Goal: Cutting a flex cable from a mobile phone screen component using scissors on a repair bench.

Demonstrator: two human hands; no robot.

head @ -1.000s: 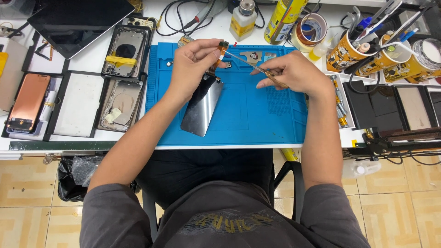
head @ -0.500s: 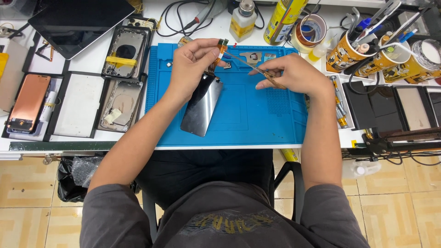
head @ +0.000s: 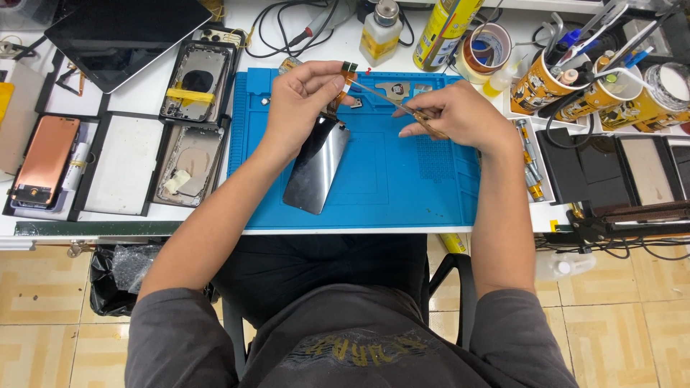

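Two bare hands work over a blue mat (head: 402, 179) on a white tabletop (head: 144, 93). The left hand (head: 305, 100) is pinched shut on a thin orange ribbon cable (head: 348, 75) with a small dark end. The cable hangs from the top of a phone screen (head: 318, 167), which is black, shiny and flat. The screen tilts up at the top, and its lower end rests on the mat. The right hand (head: 453, 115) is closed around thin metal tweezers (head: 392, 100). The tip of the tweezers points at the cable, close to the left fingers. A small metal plate (head: 392, 89) lies on the mat just behind the tweezers. To the left of the mat are two open phone backs (head: 195, 82) in black trays and an orange phone (head: 44, 154). A dark tablet (head: 122, 36) lies in the far left corner. Behind the mat stand a small bottle (head: 379, 32), a yellow can (head: 445, 25) and a roll of tape (head: 487, 52). To the right, yellow cups (head: 539, 86) hold many tools. The floor (head: 632, 323) below has light tan tiles, and a black bag (head: 118, 276) sits under the tabletop.
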